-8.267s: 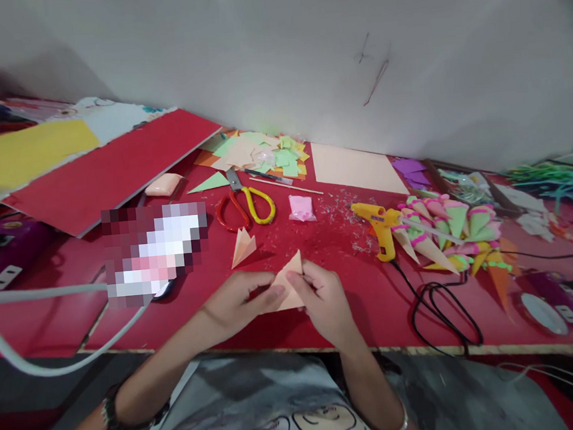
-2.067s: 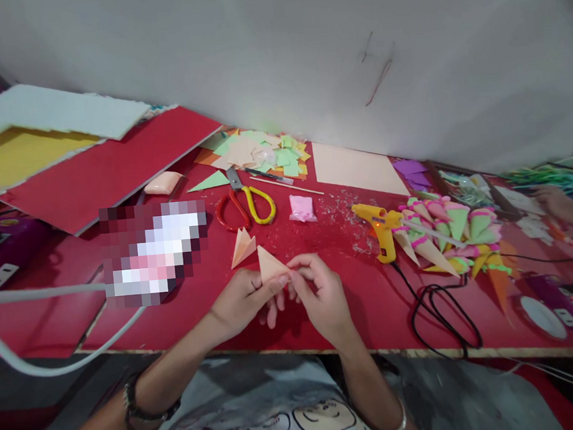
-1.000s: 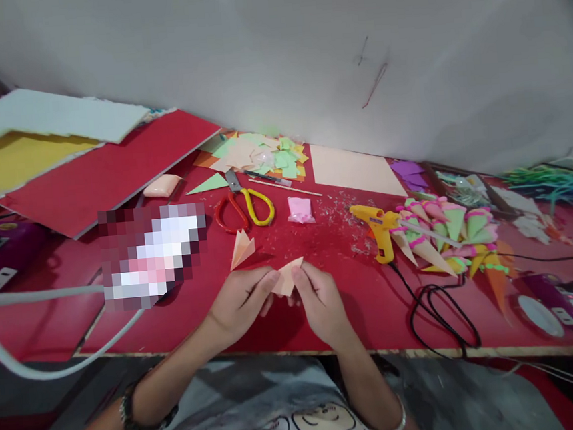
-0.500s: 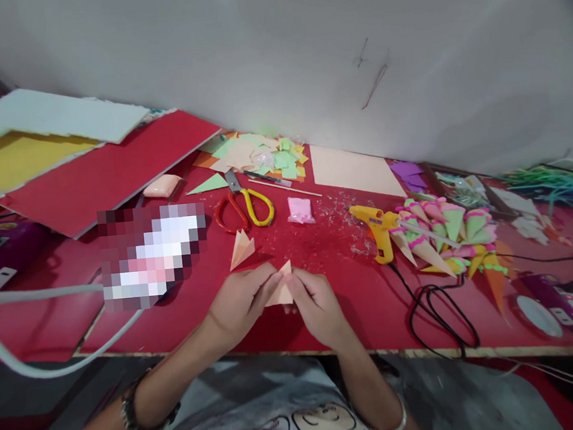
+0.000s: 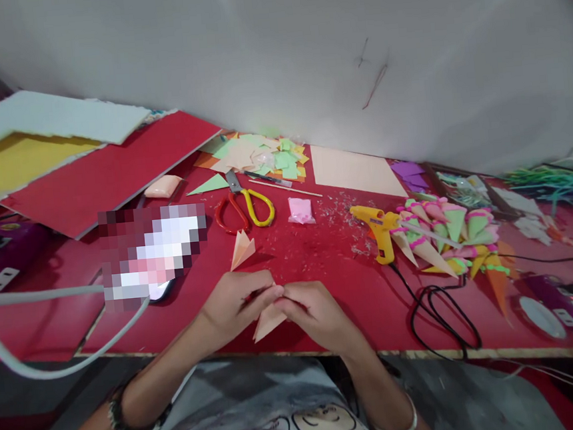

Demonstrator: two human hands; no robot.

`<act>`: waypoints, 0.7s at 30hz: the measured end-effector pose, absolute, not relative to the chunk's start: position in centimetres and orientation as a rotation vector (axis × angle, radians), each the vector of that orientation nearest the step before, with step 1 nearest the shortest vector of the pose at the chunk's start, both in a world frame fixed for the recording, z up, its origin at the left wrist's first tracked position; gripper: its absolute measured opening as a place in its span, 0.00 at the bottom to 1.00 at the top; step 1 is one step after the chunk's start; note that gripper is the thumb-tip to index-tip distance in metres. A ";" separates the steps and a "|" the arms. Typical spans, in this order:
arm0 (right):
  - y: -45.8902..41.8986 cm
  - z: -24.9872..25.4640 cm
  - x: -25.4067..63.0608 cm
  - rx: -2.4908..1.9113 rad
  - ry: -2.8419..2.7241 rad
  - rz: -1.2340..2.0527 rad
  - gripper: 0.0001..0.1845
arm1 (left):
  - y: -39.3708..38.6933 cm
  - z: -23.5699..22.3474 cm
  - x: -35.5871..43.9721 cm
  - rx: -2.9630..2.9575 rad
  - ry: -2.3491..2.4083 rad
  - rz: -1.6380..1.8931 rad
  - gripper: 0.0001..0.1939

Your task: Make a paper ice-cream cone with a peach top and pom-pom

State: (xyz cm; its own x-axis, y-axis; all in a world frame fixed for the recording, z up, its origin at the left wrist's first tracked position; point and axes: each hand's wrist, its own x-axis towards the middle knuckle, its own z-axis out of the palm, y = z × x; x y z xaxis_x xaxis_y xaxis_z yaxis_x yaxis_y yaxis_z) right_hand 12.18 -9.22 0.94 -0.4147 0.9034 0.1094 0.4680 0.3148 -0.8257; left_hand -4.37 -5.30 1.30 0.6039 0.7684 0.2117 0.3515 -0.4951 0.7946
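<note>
My left hand (image 5: 239, 304) and my right hand (image 5: 312, 310) meet above the red table near its front edge, fingertips pinched together. Between them they grip a small peach piece of paper (image 5: 270, 321), whose lower part fans out below the fingers; its upper part is hidden by my fingertips. Just beyond my left hand lies a folded peach paper (image 5: 242, 248), pleated to a point. Scissors (image 5: 244, 202) with one red and one yellow handle rest behind it. To their right is a pink packet (image 5: 301, 210).
A yellow glue gun (image 5: 378, 228) with a black cord lies right, beside a heap of small paper cones (image 5: 455, 223). A phone (image 5: 157, 253), blurred out, is at left with a white cable. Coloured boards (image 5: 126, 169) and paper pieces (image 5: 256, 154) lie farther back.
The peach paper has turned in my hands: its point stood up between my fingertips, and now its wider part hangs below them. Both hands have come closer together.
</note>
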 end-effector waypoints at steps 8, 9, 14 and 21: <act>-9.7 1.5 12.6 -1.193 -1.998 1.078 0.16 | -5.7 1.1 -4.8 1.923 1.019 0.966 0.17; -9.7 1.5 12.6 -1.208 -1.970 1.059 0.16 | -5.7 1.3 -4.8 1.960 0.991 0.964 0.17; -9.7 1.6 12.4 -1.192 -1.907 1.071 0.10 | -5.8 1.6 -4.7 2.080 0.899 0.960 0.16; -9.3 1.2 12.1 -1.120 -2.193 0.840 0.16 | -5.5 1.4 -4.9 2.151 0.852 0.848 0.17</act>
State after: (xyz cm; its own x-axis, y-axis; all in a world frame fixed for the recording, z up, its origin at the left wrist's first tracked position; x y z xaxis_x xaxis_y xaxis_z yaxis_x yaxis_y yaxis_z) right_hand 12.12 -9.27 1.22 -0.5137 0.8399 0.1750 0.5083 0.4623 -0.7266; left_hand -4.89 -5.54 1.39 0.5767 0.7527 0.3175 0.3210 -0.5662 0.7592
